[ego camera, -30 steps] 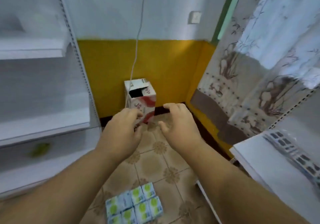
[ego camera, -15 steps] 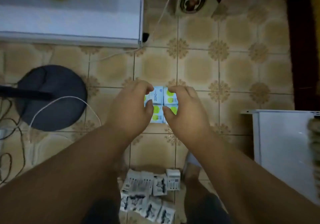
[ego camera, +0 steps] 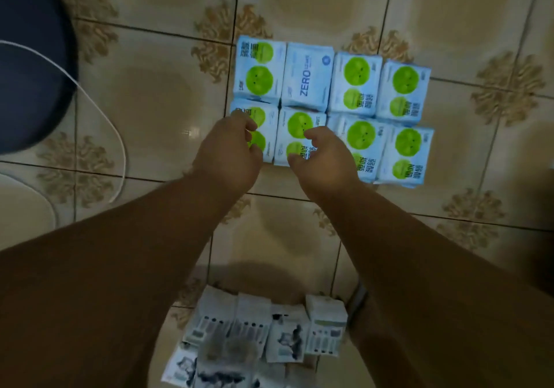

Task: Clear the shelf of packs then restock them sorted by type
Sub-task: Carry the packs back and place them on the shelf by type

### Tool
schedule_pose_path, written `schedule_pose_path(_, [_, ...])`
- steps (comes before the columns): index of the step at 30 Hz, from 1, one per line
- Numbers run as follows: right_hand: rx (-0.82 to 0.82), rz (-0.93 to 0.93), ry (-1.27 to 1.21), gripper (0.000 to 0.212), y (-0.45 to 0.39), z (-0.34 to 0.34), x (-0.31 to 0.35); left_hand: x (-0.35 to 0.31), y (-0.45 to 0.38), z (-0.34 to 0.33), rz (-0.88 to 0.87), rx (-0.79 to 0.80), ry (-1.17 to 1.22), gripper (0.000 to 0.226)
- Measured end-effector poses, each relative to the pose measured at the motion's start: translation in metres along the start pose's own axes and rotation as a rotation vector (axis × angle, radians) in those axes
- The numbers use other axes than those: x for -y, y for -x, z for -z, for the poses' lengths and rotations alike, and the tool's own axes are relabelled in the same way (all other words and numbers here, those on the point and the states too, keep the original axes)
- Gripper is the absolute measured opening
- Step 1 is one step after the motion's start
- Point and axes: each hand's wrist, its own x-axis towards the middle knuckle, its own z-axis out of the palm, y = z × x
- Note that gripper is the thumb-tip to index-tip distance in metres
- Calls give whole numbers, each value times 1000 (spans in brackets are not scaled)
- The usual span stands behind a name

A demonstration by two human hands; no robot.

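Hands (ego camera: pixel 269 154) seemingly above green-dot packs (ego camera: pixel 359 85)

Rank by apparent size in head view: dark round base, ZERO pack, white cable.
1. dark round base, though cropped at the edge
2. ZERO pack
3. white cable: long but thinnest, so its rank is unsure

Pale-blue plastic packs with green circles (ego camera: pixel 356 88) lie beyond the fingertips (ego camera: pixel 308 133); white paper packs with grey print (ego camera: pixel 325 327) lie nearer, behind the wrists.
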Motion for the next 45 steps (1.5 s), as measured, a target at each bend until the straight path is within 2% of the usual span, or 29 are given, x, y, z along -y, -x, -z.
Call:
schedule_pose_path(4, [26,-102,-48,61,-40,-21,-20,33,-33,-26,214,-67,118,27])
schedule_pose_path(7, [-13,-165,-74,56,-61,-36,-21,51,-54,-39,290,-137,131,54])
schedule_pose_path(10, [-105,-231,-139,46,-76,-50,-15,57,-65,-47,360,-71,274,69])
schedule_pose_path(12, [-154,-282,-184,32,-81,-51,-11,64,-71,-45,365,-39,294,61])
schedule_pose_path(14, [-104,-284,-242,11,-79,-46,-7,68,-70,-36,349,6,296,48])
schedule_pose_path(16, [-46,-202,-259,10,-64,-36,2,61,-58,-20,336,52,325,40])
schedule_pose_path(18, [-109,-149,-336,13,-36,-16,14,39,-34,3,311,44,395,35])
schedule_pose_path(21, [-192,-115,-467,18,30,40,35,-22,21,48,294,54,580,24])
schedule_pose_path(24, [-210,-89,-592,12,107,140,65,-112,85,108,302,107,803,24])
schedule_pose_path(28, [-264,7,-731,5,212,300,106,-260,174,201,85,189,805,29])
schedule_pose_path(33, [-457,149,-783,22,340,477,152,-426,285,281,-106,270,936,33])
schedule_pose_path(37, [-672,242,-806,10,421,560,169,-514,345,312,-198,314,1013,28])
schedule_pose_path(41, [-977,314,-795,13,481,617,181,-583,376,346,-314,429,1009,21])
schedule_pose_path(45, [-1191,304,-881,16,540,646,191,-636,398,372,-472,584,954,25])
